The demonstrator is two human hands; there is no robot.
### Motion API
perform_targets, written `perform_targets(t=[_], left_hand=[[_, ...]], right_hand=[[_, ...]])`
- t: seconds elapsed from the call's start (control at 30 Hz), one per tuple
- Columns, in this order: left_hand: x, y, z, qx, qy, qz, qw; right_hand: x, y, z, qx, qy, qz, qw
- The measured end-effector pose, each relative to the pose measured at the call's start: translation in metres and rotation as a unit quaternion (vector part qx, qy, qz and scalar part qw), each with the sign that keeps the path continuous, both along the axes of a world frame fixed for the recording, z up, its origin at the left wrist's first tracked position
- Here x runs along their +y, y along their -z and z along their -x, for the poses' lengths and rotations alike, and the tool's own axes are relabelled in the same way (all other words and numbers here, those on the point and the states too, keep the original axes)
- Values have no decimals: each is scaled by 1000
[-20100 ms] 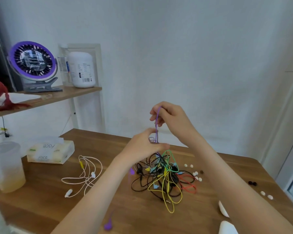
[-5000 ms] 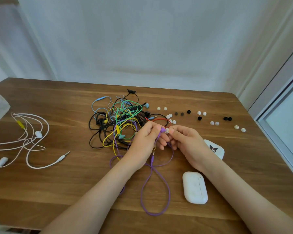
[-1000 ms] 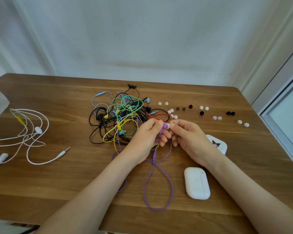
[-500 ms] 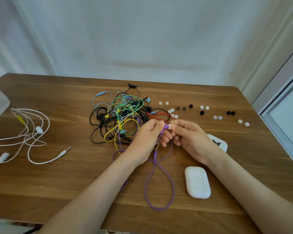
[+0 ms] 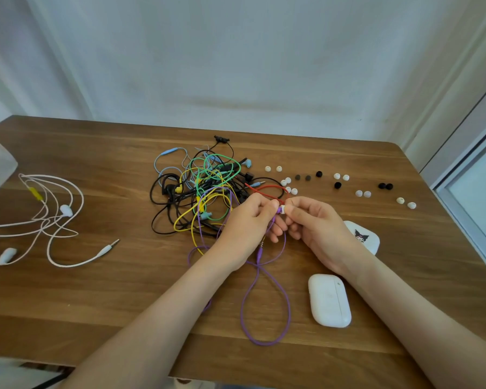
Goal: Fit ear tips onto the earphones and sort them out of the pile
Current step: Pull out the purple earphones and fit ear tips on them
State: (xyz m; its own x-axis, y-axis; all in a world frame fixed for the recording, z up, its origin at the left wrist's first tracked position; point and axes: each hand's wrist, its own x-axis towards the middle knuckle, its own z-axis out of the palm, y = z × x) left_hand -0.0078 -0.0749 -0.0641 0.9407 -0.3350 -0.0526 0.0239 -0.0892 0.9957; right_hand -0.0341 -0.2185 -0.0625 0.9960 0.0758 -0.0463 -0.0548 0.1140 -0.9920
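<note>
Over the middle of the brown wooden tabletop (image 5: 96, 290) the left hand (image 5: 247, 223) and right hand (image 5: 317, 228) meet fingertip to fingertip. The left hand's grip is closed tight: thumb and curled fingers pinch a small purple earbud (image 5: 277, 211). Its thin purple cable (image 5: 264, 318) drops below the palm and loops toward the near edge. The right hand's grip is just as narrow, with thumb and forefinger pinching a small white silicone ear tip (image 5: 283, 209) that sits against the earbud's nozzle. Whether the tip is fully seated cannot be told.

Just beyond and to the left of the left hand lies the tangled pile of black, yellow, green, blue and red wired earphones (image 5: 199, 192). Loose white and black ear tips (image 5: 337, 176) are strung out toward the far right corner. A set of white wired earphones (image 5: 54, 220) lies well apart, near the left edge. A plain white earbud charging case (image 5: 329, 300) sits beside the right forearm toward the near edge. A second white case with a cartoon print (image 5: 362, 237) shows just beyond the right wrist.
</note>
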Motion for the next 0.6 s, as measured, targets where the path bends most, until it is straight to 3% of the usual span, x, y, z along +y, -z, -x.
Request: perform_targets(t=[0.33, 0.6], left_hand=[[0, -2, 3, -121, -27, -143, 982], [0, -1, 5, -115, -36, -101, 988]], right_hand=[[8, 3, 2, -12, 86, 125, 988], [13, 0, 5, -27, 95, 108, 989]])
